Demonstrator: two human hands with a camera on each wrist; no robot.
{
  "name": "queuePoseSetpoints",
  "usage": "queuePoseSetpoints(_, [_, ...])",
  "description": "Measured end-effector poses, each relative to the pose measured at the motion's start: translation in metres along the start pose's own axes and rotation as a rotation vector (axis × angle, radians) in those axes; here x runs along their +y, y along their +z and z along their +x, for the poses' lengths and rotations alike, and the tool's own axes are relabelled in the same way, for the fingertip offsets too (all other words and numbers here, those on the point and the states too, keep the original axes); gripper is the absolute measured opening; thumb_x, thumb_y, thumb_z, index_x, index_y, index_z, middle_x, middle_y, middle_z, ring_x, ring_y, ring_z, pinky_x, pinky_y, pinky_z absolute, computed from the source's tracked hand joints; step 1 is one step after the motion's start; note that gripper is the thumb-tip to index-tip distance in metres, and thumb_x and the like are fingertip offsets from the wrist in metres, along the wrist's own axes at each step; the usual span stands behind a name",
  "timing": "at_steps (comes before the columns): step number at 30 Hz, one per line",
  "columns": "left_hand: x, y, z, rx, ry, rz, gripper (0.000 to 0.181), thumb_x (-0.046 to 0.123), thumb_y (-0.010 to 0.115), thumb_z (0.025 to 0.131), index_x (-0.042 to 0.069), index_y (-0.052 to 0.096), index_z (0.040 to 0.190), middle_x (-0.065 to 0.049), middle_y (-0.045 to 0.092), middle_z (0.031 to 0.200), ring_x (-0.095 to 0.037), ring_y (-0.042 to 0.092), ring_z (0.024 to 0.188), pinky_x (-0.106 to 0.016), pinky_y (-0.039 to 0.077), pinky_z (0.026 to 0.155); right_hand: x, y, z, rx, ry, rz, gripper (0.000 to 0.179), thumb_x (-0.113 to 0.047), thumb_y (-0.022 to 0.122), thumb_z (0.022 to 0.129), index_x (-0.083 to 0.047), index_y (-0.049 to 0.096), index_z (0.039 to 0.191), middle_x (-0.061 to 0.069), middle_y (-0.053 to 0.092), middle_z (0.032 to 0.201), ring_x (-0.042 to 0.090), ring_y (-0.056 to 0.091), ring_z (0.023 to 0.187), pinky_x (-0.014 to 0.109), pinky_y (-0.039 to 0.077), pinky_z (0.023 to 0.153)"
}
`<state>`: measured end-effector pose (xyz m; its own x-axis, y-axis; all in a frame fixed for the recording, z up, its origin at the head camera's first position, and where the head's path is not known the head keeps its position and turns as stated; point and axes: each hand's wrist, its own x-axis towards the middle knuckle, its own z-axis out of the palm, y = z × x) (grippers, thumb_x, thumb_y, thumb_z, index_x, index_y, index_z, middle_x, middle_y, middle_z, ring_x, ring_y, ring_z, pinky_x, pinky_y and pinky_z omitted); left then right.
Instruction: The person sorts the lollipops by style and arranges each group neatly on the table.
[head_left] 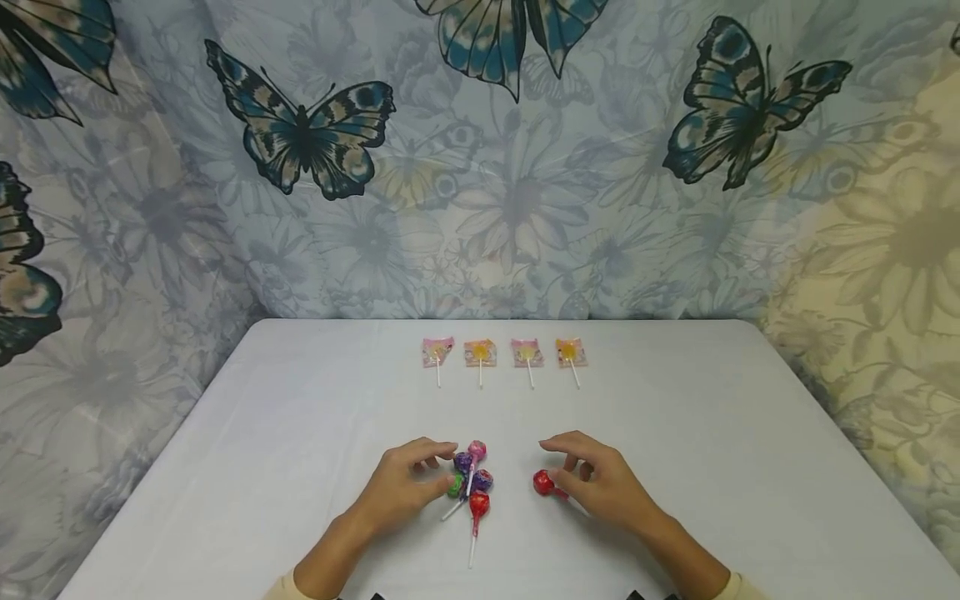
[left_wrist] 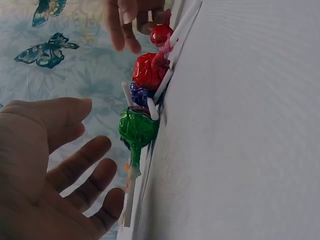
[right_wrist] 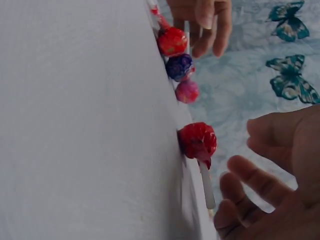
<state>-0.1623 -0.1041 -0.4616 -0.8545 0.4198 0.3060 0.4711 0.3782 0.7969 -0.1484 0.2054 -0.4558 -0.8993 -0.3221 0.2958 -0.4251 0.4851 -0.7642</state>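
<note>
A small cluster of wrapped lollipops lies mid-table in the head view: a pink lollipop (head_left: 477,450), purple lollipops (head_left: 482,481), a green lollipop (left_wrist: 137,127) and a red lollipop (head_left: 479,504). My left hand (head_left: 396,490) is at the cluster's left side, fingers loosely bent, holding nothing; the left wrist view shows a gap between its fingers and the green lollipop. Apart from the cluster, to the right, lies another red lollipop (right_wrist: 197,141). Beside it hovers my right hand (head_left: 606,485), fingers relaxed and nothing gripped, partly covering that lollipop's stick in the head view.
Several flat lollipops in clear patterned wrappers, such as an orange lollipop (head_left: 480,353), form a row near the far edge of the white table (head_left: 315,417). Behind the table hangs a butterfly-and-flower patterned cloth (head_left: 517,208).
</note>
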Motion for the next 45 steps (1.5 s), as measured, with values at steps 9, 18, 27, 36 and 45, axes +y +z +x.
queuePoseSetpoints(9, [-0.006,0.006,-0.007,-0.028,-0.077,-0.048,0.029,0.012,0.076,0.083,0.009,0.071,0.111,0.004,0.067,0.102,-0.02,0.061,0.09,-0.036,0.051,0.082,0.009,0.008,-0.003,-0.109,-0.044,-0.049,0.035,0.003,0.071,0.084,-0.009,0.07,0.116,-0.003,0.064,0.112,0.009,0.053,0.072,0.024,0.047,0.059])
queuePoseSetpoints(18, [-0.009,0.009,-0.008,-0.055,-0.035,0.059,0.032,0.007,0.078,0.079,0.008,0.072,0.11,0.009,0.065,0.094,-0.01,0.057,0.076,-0.025,0.048,0.066,0.006,0.011,-0.004,-0.149,-0.001,-0.125,0.031,-0.003,0.073,0.084,-0.013,0.072,0.113,-0.01,0.064,0.101,0.006,0.051,0.072,0.024,0.046,0.061])
queuePoseSetpoints(27, [-0.011,0.012,-0.008,-0.05,-0.006,0.117,0.034,0.005,0.079,0.078,0.008,0.073,0.111,0.01,0.06,0.083,-0.009,0.053,0.069,-0.023,0.044,0.058,0.005,0.011,-0.006,-0.096,0.036,-0.129,0.028,0.0,0.077,0.078,-0.012,0.071,0.103,-0.011,0.062,0.086,0.007,0.053,0.07,0.025,0.047,0.061])
queuePoseSetpoints(36, [-0.011,0.012,-0.007,-0.055,-0.011,0.148,0.028,0.007,0.079,0.078,0.01,0.074,0.106,0.012,0.059,0.083,-0.01,0.053,0.07,-0.023,0.043,0.059,0.007,0.011,-0.006,-0.054,0.073,-0.07,0.024,-0.003,0.08,0.076,-0.013,0.071,0.095,-0.01,0.061,0.078,0.009,0.055,0.068,0.024,0.047,0.057])
queuePoseSetpoints(45, [-0.012,0.01,-0.008,-0.028,-0.028,0.118,0.024,0.008,0.08,0.077,0.012,0.073,0.1,0.013,0.06,0.082,-0.012,0.056,0.074,-0.026,0.046,0.064,0.007,0.01,-0.007,-0.061,0.078,-0.04,0.022,-0.005,0.079,0.078,-0.012,0.071,0.098,-0.009,0.06,0.077,0.009,0.054,0.068,0.024,0.046,0.057])
